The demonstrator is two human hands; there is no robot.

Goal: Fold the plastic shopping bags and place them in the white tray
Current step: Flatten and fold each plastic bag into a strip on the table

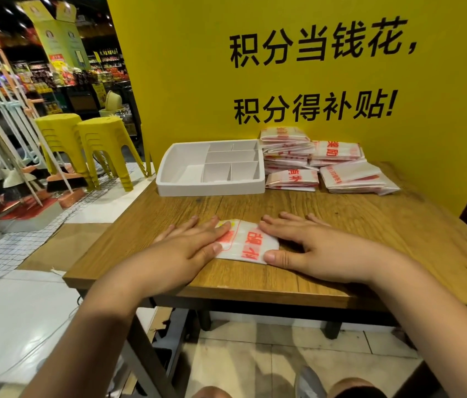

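Near table edge: folded plastic bag point(246, 242), white with red print, flat on wooden table point(370, 225). Left hand point(195, 242) and right hand point(310, 248), fingers straight, press its two ends; nothing gripped. Farther back: white tray point(212, 188), compartmented. Beside it, right: stacks of folded bags point(327, 165) against yellow wall point(198, 81).
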